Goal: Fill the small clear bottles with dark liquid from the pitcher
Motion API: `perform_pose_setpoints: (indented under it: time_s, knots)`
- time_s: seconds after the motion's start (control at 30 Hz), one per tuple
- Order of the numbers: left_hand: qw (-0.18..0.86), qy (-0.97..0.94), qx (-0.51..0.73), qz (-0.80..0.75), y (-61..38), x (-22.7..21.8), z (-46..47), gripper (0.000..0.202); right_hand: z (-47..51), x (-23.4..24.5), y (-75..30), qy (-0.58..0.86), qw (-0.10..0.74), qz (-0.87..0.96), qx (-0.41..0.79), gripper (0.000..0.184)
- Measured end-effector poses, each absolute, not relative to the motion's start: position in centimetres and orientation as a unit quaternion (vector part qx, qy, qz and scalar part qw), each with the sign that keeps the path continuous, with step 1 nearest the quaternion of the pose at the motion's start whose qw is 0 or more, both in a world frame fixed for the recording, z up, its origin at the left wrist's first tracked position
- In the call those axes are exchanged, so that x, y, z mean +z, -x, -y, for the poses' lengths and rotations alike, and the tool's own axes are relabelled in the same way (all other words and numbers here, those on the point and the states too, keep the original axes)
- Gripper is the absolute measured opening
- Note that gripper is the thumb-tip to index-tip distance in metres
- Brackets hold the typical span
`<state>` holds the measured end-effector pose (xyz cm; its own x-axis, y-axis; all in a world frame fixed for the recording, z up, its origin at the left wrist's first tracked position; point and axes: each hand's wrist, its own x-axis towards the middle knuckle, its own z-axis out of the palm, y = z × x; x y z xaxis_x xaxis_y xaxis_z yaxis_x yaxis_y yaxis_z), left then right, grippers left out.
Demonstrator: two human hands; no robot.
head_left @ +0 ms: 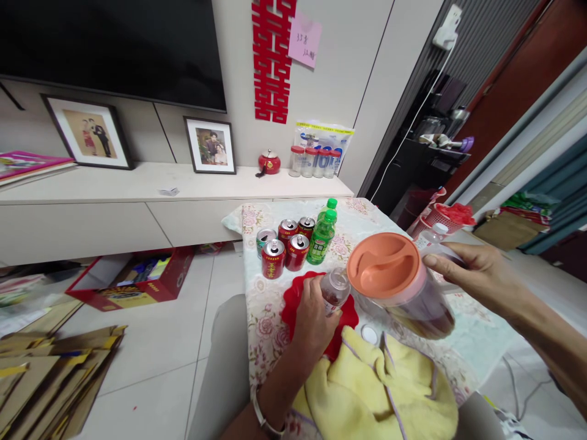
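My left hand [314, 318] is wrapped round a clear plastic bottle [336, 286] with dark liquid in it, its open mouth upward, over a red scalloped plate [293, 296]. In my right hand [477, 269] is the handle of a clear pitcher [419, 308] with an orange lid [384, 264]. The pitcher is tilted with its lid toward the bottle, and brown liquid lies in its lower part. A round white cap [369, 334] lies on the table near the plate. Closest to me is a crumpled yellow towel [380, 391].
Several drink cans [273, 259] and two green bottles [321, 239] stand on the table behind the plate. Another clear bottle [435, 233] stands behind the pitcher. A white cabinet [151, 189] bears photo frames and lidded jars [308, 162]. Flattened cardboard [50, 379] lies on the floor at left.
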<state>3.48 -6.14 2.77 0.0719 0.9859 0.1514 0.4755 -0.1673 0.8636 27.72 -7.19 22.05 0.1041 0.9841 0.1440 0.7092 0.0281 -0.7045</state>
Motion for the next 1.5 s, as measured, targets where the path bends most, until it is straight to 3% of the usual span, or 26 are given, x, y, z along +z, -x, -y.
perform_pose_setpoints:
  time_s: [1.5]
  knots:
    - [0.335, -0.656, 0.380, -0.560, -3.40, 3.15, 6.08, 0.070, 6.98, 22.52, -27.09, 0.663, 0.322, 0.650, 0.187, 0.072]
